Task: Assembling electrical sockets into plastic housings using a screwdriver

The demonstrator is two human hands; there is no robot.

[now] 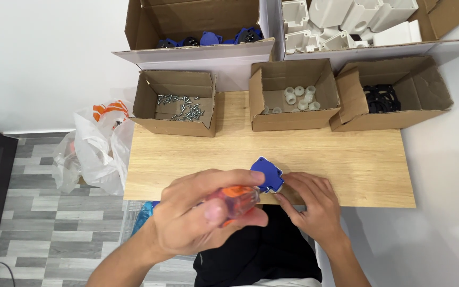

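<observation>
My left hand (203, 215) is raised above the near edge of the desk (346, 159), fingers wrapped tight around a screwdriver handle (237, 199), clear with an orange band. Handle blurred, close to the camera; shaft hidden behind my fingers.

My right hand (312, 204) is at the near edge, just right of the left. Fingers curled, fingertips pressing on a blue plastic part (266, 174) with a white rim. Part sits on the desk near the middle of the near edge, touching my right fingers. What lies under it is hidden by the hand.

Far edge of desk, left to right: small cardboard box of screws (179, 106) at the far left corner; box of white round caps (296, 98) at the middle; box of black parts (381, 98) at the far right corner.

Behind those, off the desk: large carton of blue parts (208, 38), large carton of white housings (346, 18).

Left of the desk, on the grey floor: white plastic bag (96, 149) with orange marking.
</observation>
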